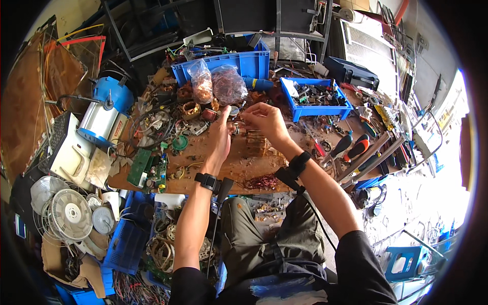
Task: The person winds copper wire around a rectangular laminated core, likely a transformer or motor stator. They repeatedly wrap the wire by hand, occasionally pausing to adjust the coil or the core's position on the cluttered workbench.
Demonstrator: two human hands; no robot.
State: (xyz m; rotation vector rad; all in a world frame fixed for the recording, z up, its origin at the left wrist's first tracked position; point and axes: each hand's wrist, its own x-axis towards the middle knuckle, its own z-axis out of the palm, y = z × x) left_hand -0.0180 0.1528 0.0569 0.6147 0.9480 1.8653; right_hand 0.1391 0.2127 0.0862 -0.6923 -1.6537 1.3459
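My left hand [220, 137] is over the middle of the wooden workbench [203, 173], thumb up and fingers curled round a small piece that is mostly hidden. To its right, my right hand [269, 123] pinches with thumb and fingertips close to the left fingers; what lies in the pinch is too small to name. Below the right hand rests a block wound with copper-coloured wire [255, 143]. A heap of dark red wire [263, 181] lies at the bench's near edge. Just beyond the left hand sit a reddish copper coil [209, 115] and a ring-shaped copper winding [190, 110].
Clear bags of copper wire [229, 86] stand before a large blue crate [221, 63]. A blue tray [317, 112] of small dark parts is at right, near screwdrivers [341, 145]. Green circuit boards [147, 168] lie left, below a blue-and-silver machine [104, 112]. Fan parts [72, 214] pile lower left.
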